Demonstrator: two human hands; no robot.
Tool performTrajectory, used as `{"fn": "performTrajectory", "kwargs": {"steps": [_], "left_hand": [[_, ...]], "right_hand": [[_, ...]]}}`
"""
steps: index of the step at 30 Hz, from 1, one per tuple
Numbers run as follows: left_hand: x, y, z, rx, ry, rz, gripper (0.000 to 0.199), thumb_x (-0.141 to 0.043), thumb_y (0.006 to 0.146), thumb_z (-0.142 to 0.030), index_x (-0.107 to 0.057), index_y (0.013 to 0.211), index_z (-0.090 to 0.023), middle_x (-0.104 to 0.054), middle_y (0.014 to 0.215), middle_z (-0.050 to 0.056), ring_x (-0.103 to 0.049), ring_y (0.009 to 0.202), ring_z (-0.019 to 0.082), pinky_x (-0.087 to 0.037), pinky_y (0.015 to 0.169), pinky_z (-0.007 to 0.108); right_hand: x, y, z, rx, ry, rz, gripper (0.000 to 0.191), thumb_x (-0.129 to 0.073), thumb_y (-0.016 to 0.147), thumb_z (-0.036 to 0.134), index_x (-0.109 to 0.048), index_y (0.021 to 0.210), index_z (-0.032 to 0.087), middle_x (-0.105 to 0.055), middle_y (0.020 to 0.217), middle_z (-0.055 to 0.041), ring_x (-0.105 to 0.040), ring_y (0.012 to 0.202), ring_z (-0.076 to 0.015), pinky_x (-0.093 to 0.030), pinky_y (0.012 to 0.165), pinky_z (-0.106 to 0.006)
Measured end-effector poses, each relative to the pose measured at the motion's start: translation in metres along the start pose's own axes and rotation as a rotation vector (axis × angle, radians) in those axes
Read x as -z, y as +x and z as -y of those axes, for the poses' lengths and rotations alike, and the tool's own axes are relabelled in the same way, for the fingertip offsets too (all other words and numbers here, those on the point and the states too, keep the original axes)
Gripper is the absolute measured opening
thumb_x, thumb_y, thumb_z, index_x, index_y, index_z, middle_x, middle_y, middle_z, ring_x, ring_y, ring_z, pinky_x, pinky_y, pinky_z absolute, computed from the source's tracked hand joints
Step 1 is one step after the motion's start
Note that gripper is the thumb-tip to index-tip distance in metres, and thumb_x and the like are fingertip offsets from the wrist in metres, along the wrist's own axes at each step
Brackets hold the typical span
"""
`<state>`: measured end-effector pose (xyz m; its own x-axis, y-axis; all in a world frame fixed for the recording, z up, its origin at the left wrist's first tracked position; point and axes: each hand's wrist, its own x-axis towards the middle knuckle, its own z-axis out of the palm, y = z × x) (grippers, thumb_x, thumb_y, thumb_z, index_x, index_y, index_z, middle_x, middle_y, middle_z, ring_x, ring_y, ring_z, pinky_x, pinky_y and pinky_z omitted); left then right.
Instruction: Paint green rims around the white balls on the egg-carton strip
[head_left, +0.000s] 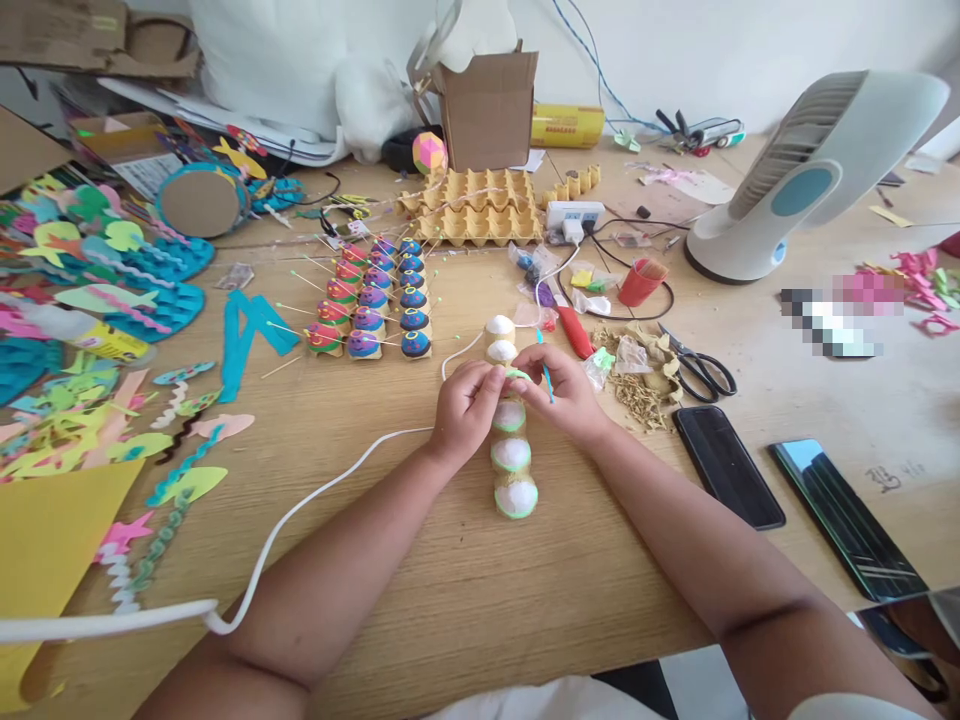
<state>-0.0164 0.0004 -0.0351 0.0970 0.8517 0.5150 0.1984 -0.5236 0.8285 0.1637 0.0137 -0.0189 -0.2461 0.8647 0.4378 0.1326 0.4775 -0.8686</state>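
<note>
A strip of egg-carton cups (513, 472) stands on the table in front of me, its cups topped with white domes. The nearer domes have light green edging around them; the far ones look plain white. At the middle of the strip, my left hand (466, 408) is closed, with thumb and finger pinched at a thin light green strip (517, 375), which looks like soft clay. From the other side my right hand (564, 392) pinches the same green strip. A thin blue stick tool (545, 366) is tucked between its fingers. The cup beneath is partly hidden.
Painted carton cups (369, 295) with pins stand behind left. Scissors (701, 365), a phone (727, 465) and another phone (847, 520) lie right, below a fan (802, 180). A white cable (300, 500) crosses my left forearm. Paper cutouts (97, 400) crowd the left.
</note>
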Motion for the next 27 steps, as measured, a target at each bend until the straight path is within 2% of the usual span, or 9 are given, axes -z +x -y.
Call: {"fn": "performTrajectory", "kwargs": {"steps": [8, 12, 15, 21, 27], "left_hand": [[0.001, 0.002, 0.000, -0.042, 0.035, 0.018, 0.054, -0.049, 0.112, -0.057, -0.070, 0.078, -0.023, -0.074, 0.076, 0.004, -0.067, 0.078, 0.020, -0.052, 0.079, 0.038], [0.000, -0.001, 0.004, -0.034, 0.055, -0.044, 0.039, -0.061, 0.108, -0.057, -0.077, 0.101, -0.022, -0.080, 0.097, 0.007, -0.070, 0.089, 0.021, -0.054, 0.084, 0.037], [-0.001, -0.003, 0.006, -0.022, 0.035, -0.083, 0.031, -0.069, 0.105, -0.050, -0.075, 0.116, -0.022, -0.079, 0.107, 0.007, -0.071, 0.093, 0.019, -0.054, 0.085, 0.034], [-0.002, -0.004, 0.008, -0.058, 0.077, -0.074, 0.020, -0.066, 0.108, -0.040, -0.073, 0.106, -0.022, -0.077, 0.098, 0.005, -0.066, 0.087, 0.018, -0.051, 0.081, 0.033], [-0.002, -0.004, 0.010, 0.022, 0.060, -0.112, 0.024, -0.063, 0.108, -0.042, -0.071, 0.096, -0.022, -0.073, 0.090, 0.004, -0.064, 0.083, 0.019, -0.050, 0.078, 0.034]], "right_hand": [[-0.001, -0.002, -0.003, 0.010, -0.006, -0.019, 0.037, -0.083, 0.092, 0.058, -0.073, 0.087, 0.022, -0.067, 0.077, 0.0008, -0.054, 0.067, -0.0119, -0.050, 0.070, -0.030], [0.000, -0.001, -0.003, -0.025, -0.009, -0.083, 0.042, -0.083, 0.090, 0.062, -0.073, 0.086, 0.022, -0.067, 0.077, 0.0006, -0.054, 0.068, -0.0124, -0.049, 0.068, -0.029], [0.000, -0.001, -0.003, -0.044, 0.003, -0.119, 0.045, -0.082, 0.090, 0.065, -0.071, 0.081, 0.022, -0.064, 0.074, 0.0010, -0.052, 0.067, -0.0123, -0.048, 0.068, -0.030], [0.000, -0.001, -0.003, -0.090, 0.029, -0.033, 0.048, -0.082, 0.088, 0.067, -0.070, 0.080, 0.021, -0.064, 0.074, 0.0008, -0.051, 0.066, -0.0121, -0.046, 0.066, -0.030], [-0.002, -0.001, -0.007, -0.123, 0.111, -0.036, 0.045, -0.091, 0.081, 0.061, -0.071, 0.092, 0.023, -0.064, 0.079, 0.0018, -0.054, 0.069, -0.0126, -0.048, 0.067, -0.029]]}}
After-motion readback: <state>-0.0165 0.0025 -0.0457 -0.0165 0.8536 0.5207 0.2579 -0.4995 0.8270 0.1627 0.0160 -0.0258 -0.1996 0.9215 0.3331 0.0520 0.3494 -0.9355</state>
